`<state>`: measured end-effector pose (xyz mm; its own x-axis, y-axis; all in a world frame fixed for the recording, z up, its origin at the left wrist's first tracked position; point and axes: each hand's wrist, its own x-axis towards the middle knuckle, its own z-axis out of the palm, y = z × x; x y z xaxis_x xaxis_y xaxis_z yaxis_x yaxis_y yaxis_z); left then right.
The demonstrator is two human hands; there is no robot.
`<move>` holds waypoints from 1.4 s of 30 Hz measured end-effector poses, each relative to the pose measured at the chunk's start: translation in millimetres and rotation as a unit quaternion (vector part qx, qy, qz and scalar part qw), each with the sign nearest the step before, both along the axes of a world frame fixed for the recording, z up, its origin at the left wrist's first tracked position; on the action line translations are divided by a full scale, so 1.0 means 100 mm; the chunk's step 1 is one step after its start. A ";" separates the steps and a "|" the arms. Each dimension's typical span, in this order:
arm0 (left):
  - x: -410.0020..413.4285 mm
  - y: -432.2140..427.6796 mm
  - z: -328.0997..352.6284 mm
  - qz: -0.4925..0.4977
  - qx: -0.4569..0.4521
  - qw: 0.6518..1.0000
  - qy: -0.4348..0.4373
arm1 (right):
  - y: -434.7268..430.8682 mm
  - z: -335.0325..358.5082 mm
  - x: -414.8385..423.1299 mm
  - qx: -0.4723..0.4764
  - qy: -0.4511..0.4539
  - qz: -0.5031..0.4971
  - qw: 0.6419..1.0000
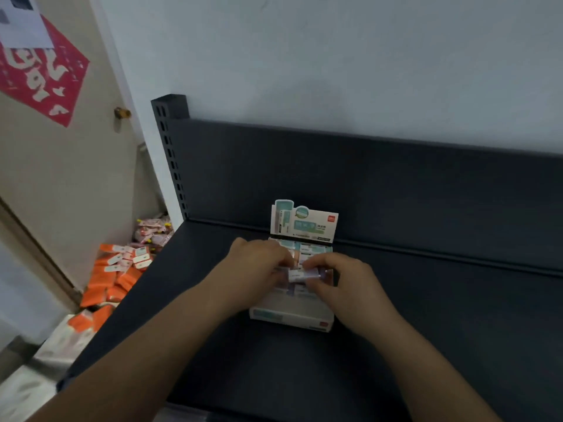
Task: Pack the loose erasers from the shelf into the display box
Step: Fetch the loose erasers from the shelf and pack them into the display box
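A white display box (289, 317) with an upright printed header card (304, 222) stands on the dark shelf (426, 315). Rows of wrapped erasers (310, 249) in teal, pink and purple fill it. Over the box's middle, my left hand (259, 263) and my right hand (344, 281) together pinch one purple eraser with a white band (300, 274), one hand at each end. My fingers hide the rows under it.
The shelf's dark back panel (365, 178) rises behind the box, with a slotted upright post (170, 153) at its left. On the floor to the left lie orange packets (106, 281) and pink packets (152, 231). A door with a red poster (39, 74) stands further left.
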<state>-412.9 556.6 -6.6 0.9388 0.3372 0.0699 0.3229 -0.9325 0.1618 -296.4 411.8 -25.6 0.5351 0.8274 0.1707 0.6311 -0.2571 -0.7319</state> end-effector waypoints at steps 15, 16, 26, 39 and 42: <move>-0.05 0.14 -0.21 -0.048 0.009 0.997 -0.054 | -0.10 -0.13 0.14 -0.020 -0.095 0.003 0.995; -0.06 0.15 -0.22 -0.049 0.013 0.997 -0.056 | -0.09 -0.13 0.15 -0.021 -0.100 0.011 0.995; -0.08 0.18 -0.26 -0.052 0.002 0.997 -0.062 | -0.06 -0.21 0.13 -0.058 -0.184 0.031 0.981; -0.10 0.20 -0.31 -0.051 -0.022 0.994 -0.096 | -0.07 -0.24 0.10 -0.057 -0.173 -0.033 0.983; -0.10 0.20 -0.30 -0.047 -0.034 0.994 -0.096 | -0.07 -0.25 0.11 -0.052 -0.177 -0.035 0.982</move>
<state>-423.0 576.8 -36.8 0.9376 0.2590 0.2319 0.1921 -0.9420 0.2751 -285.5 405.1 -50.8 0.5130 0.8138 0.2729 0.8195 -0.3697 -0.4379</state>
